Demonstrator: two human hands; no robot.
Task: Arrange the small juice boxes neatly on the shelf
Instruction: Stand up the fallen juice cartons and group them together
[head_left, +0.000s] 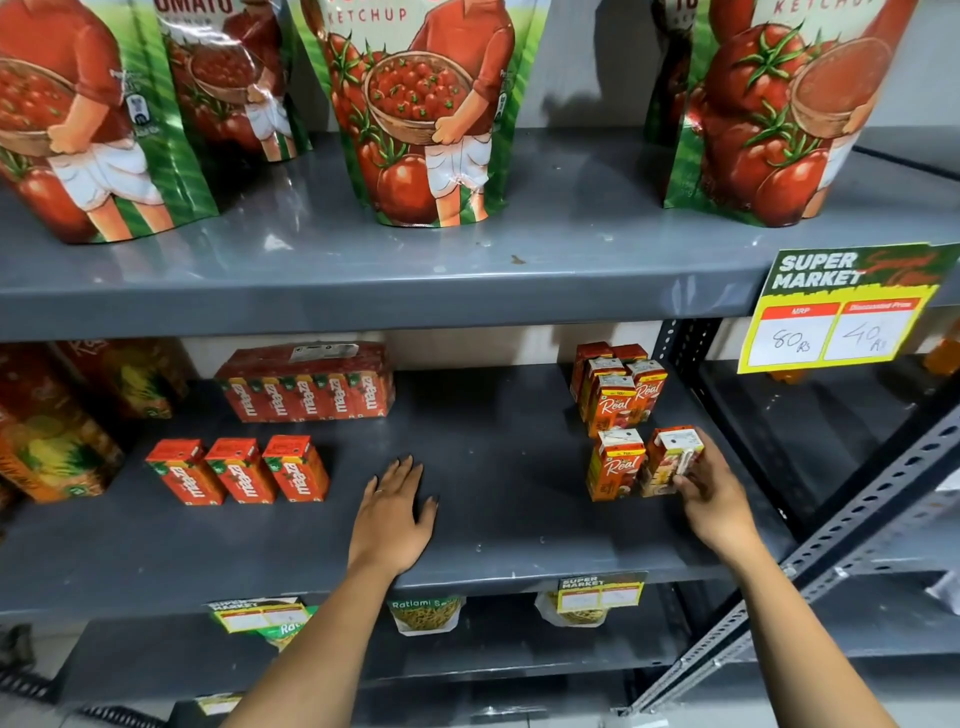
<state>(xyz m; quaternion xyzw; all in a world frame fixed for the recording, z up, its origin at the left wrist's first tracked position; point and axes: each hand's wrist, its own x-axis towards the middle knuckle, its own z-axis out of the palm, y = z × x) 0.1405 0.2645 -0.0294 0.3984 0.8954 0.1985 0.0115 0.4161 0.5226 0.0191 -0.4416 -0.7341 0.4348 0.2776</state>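
Observation:
On the grey middle shelf (493, 467), my right hand (711, 493) grips a small orange Real juice box (667, 460) standing upright at the right front, touching a second Real box (618, 470) on its left. Behind them stands a cluster of several Real boxes (618, 387). My left hand (395, 512) lies flat and open on the bare shelf middle, holding nothing. Three small red Maaza boxes (239, 470) stand in a row at the left front. A shrink-wrapped Maaza multipack (306, 382) sits behind them.
Large juice cartons (57, 431) fill the shelf's far left. Tomato ketchup pouches (421, 109) stand on the shelf above. A yellow price tag (836, 312) hangs at the right. A perforated metal upright (872, 499) slants on the right. Snack packets (426, 613) sit below.

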